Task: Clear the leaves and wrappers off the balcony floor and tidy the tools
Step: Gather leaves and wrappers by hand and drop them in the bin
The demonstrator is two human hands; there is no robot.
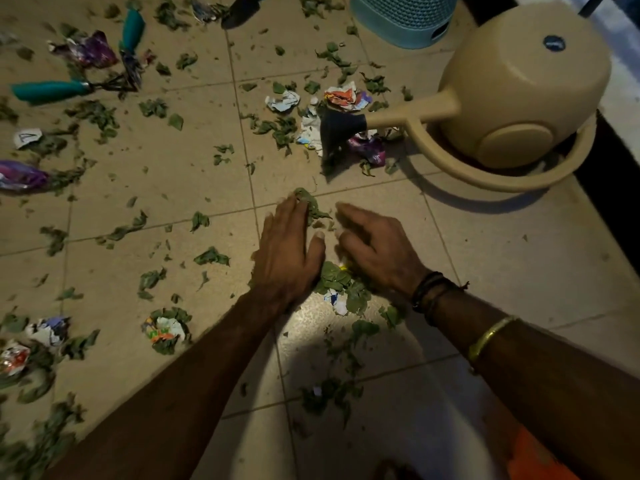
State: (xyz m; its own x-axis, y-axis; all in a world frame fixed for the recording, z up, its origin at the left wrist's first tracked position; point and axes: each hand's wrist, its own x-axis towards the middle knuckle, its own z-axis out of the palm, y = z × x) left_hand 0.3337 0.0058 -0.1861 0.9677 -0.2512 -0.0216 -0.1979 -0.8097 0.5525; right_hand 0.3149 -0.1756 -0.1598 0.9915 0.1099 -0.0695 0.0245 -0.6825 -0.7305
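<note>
Setting: tiled balcony floor of a home, used for pot gardening. Landmark: beige plastic watering can (512, 98), tipped on its side in a matching beige basin (540, 174). Just behind it, a teal perforated plastic basket (401, 19). Far left of the can, two teal-handled hand garden tools (52, 91); a dark trowel blade (240, 10) left of the basket. Beige floor tiles (519, 258) with grout lines, littered with green leaves (284, 129) and crumpled wrappers (346, 97) beside the can's spout.
</note>
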